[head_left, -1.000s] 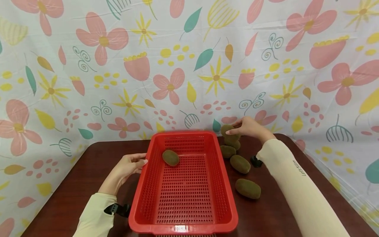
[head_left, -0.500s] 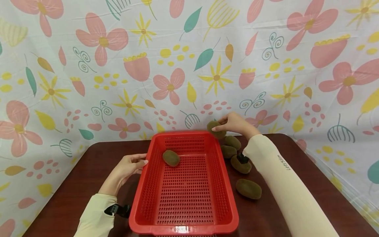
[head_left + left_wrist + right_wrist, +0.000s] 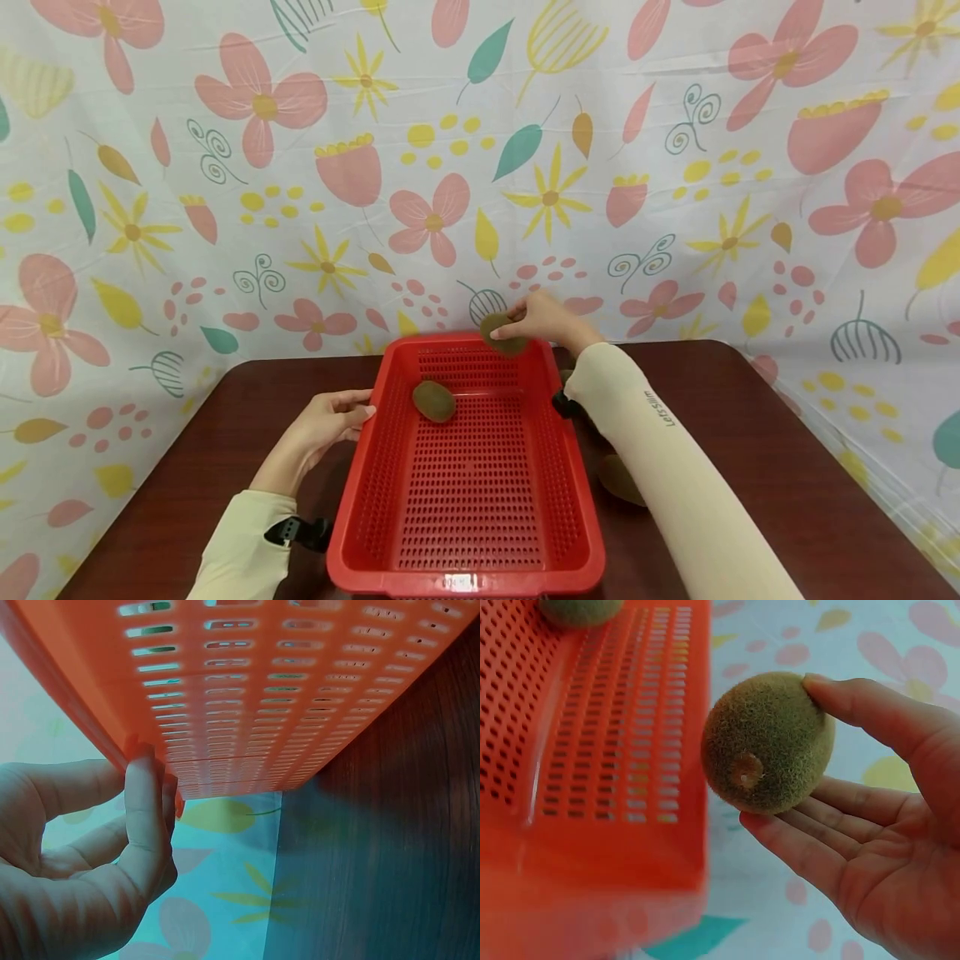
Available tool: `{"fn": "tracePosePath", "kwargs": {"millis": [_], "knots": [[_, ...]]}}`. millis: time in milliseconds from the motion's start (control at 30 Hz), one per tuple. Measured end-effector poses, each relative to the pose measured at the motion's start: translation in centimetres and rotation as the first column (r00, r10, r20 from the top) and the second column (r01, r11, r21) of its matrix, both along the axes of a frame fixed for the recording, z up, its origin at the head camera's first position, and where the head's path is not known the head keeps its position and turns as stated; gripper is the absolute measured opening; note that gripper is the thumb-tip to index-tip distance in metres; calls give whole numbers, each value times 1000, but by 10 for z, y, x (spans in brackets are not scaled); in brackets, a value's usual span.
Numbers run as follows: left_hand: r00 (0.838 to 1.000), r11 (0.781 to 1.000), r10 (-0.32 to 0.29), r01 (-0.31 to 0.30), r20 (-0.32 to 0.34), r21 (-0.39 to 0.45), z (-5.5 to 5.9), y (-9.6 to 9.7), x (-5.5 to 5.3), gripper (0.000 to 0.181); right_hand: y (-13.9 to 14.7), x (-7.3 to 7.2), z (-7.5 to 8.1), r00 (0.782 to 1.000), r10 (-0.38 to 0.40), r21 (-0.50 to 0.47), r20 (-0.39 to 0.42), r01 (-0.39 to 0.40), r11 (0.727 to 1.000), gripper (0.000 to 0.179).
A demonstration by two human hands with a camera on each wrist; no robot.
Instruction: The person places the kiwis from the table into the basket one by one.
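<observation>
My right hand (image 3: 549, 320) pinches a fuzzy brown kiwi (image 3: 769, 742) between thumb and fingers, over the far right corner of the red plastic basket (image 3: 459, 581). In the right wrist view the kiwi's stem end faces the camera, beside the basket's rim. A second kiwi (image 3: 434, 402) lies inside the basket, toward the far left. At the basket's left side, my left hand (image 3: 321, 427) holds the rim; the left wrist view shows its thumb and fingers (image 3: 146, 802) gripping the edge from outside, next to the slotted wall.
More kiwis lie on the dark wooden table (image 3: 720, 433) right of the basket, mostly hidden under my right sleeve; part of one kiwi (image 3: 621, 481) shows. A flower-patterned cloth (image 3: 480, 167) hangs behind the table.
My right hand has lifted a kiwi from the group at the basket's right and carried it left over the far rim. The left hand stays on the rim.
</observation>
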State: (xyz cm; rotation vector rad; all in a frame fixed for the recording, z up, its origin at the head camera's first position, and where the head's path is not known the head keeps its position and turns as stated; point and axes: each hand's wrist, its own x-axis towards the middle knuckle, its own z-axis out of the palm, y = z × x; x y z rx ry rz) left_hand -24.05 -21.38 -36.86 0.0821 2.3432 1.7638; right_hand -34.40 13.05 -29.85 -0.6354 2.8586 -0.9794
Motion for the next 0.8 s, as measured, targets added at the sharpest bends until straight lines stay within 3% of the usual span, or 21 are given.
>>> {"fn": "tracePosePath", "kwargs": {"millis": [100, 233, 367, 567, 800], "knots": [[1000, 1000, 0, 0, -1, 1, 0, 0, 0, 45, -11, 1, -4, 1000, 27, -29, 8, -27, 999, 47], [1000, 1000, -3, 3, -3, 1, -1, 0, 0, 45, -21, 1, -14, 996, 86, -72, 5, -86, 994, 22], [1000, 1000, -6, 6, -3, 3, -1, 0, 0, 46, -29, -2, -25, 992, 126, -59, -15, -126, 990, 47], [1000, 1000, -6, 6, -5, 4, -2, -1, -1, 45, -39, -3, -35, 994, 100, -16, 54, -99, 995, 47], [1000, 1000, -4, 4, 0, 2, -1, 0, -1, 45, -51, -4, -46, 988, 62, 115, 138, -78, 990, 53]]}}
